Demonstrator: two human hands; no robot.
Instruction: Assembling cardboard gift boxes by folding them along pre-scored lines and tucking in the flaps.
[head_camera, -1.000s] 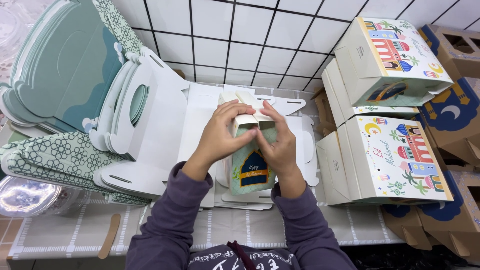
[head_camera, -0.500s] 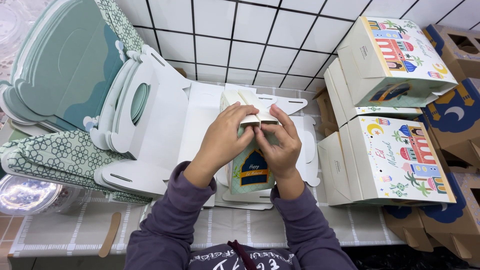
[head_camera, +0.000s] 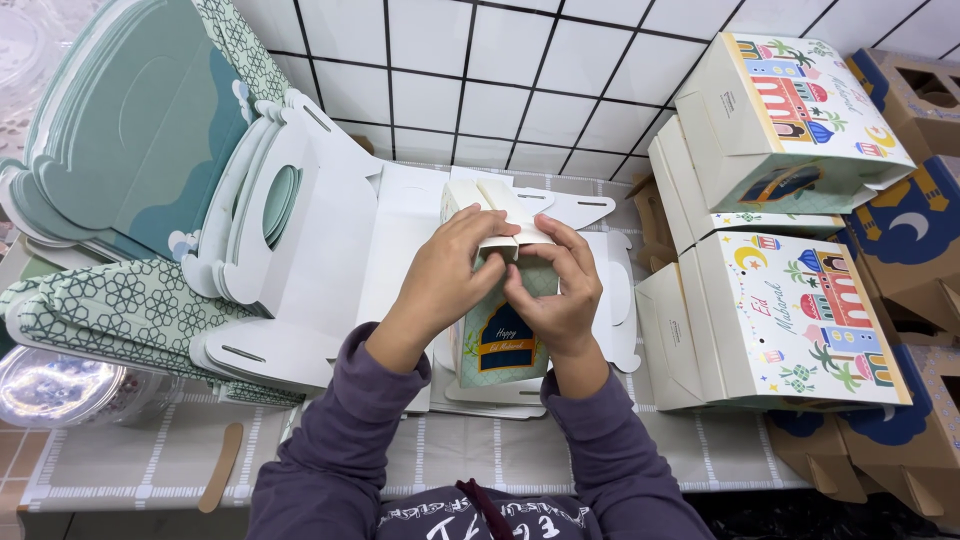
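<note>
A small pale green cardboard box (head_camera: 500, 345) with a dark blue arch picture is held upright above a stack of flat white die-cut box blanks (head_camera: 400, 225). My left hand (head_camera: 450, 270) grips its top left side and presses on the white top flaps (head_camera: 495, 205). My right hand (head_camera: 560, 285) holds the top right side, fingers curled over a folded flap. Both purple sleeves reach in from the bottom edge.
Folded white boxes with colourful pictures (head_camera: 800, 310) are piled at the right, brown and blue cartons (head_camera: 915, 250) behind them. Teal and patterned flat card sheets (head_camera: 130, 150) lean at the left. A clear plastic lid (head_camera: 50, 385) and a wooden stick (head_camera: 220, 465) lie at the lower left. A tiled wall (head_camera: 500, 80) is behind.
Both hands have shifted slightly on the box top, and the white flaps are folded further down. The box stays in the same place.
</note>
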